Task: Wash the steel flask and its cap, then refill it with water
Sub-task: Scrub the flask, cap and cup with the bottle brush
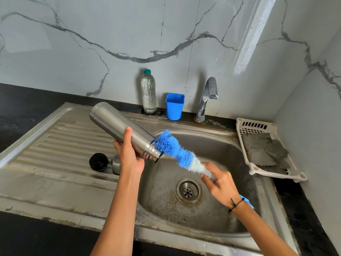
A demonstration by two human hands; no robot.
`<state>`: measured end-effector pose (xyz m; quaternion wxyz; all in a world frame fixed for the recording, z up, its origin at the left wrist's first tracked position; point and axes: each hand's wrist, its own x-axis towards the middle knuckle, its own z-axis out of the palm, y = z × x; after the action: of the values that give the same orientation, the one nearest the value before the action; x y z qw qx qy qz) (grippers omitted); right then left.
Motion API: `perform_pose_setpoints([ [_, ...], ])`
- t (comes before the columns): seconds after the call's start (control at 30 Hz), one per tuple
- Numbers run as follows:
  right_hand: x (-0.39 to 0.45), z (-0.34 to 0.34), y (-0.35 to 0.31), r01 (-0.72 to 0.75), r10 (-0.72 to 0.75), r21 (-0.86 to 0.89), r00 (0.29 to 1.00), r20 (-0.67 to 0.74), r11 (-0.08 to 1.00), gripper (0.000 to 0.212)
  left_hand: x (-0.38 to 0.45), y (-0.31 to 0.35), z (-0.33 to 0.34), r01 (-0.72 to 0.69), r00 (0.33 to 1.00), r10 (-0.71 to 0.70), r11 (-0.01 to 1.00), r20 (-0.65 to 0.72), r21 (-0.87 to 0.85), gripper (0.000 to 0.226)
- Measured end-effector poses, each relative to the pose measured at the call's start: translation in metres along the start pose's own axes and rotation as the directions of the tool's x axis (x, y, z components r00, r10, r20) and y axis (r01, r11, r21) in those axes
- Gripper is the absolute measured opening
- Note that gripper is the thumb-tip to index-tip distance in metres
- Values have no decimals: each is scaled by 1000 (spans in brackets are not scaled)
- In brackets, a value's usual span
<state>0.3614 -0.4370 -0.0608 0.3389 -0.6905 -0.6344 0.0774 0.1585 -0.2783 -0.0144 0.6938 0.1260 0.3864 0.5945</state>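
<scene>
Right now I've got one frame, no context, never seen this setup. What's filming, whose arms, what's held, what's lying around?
There is no machine here. A person wears a wide-angle camera on the head, looking forward and down, so the two bare arms are their own.

The left hand grips the steel flask, tilted with its open mouth toward the sink basin. The right hand holds the blue and white bottle brush, whose bristles sit at the flask's mouth.

On the ribbed draining board lie a black stopper and a steel cap. Behind the sink stand a plastic water bottle, a blue cup and the tap. At right, a white tray holds grey cloths.
</scene>
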Motion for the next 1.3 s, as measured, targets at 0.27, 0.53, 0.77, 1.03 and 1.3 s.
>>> perform_pose_setpoints([
  [0.27,0,1,-2,-41,40,-83,999,-10,996,30,5,-1,-2,0,999,-1,1000,39,15,51],
  [0.53,-2,-8,-1,3,-1,-122,1000,14,992,35,1,-6,-6,93,995,-92,995,35,-22,57],
  [0.77,-6,-11,0,-8,8,-72,1000,-5,997,34,-4,-8,3,-24,990,21,1000,140,19,23],
  [1.03,-7,-12,3,-24,23,-81,1000,-14,996,34,-12,-13,7,-6,998,4,999,63,37,41],
  [1.3,0,-10,0,13,-13,-51,1000,-3,999,34,-12,-10,11,-111,994,110,992,18,65,51],
])
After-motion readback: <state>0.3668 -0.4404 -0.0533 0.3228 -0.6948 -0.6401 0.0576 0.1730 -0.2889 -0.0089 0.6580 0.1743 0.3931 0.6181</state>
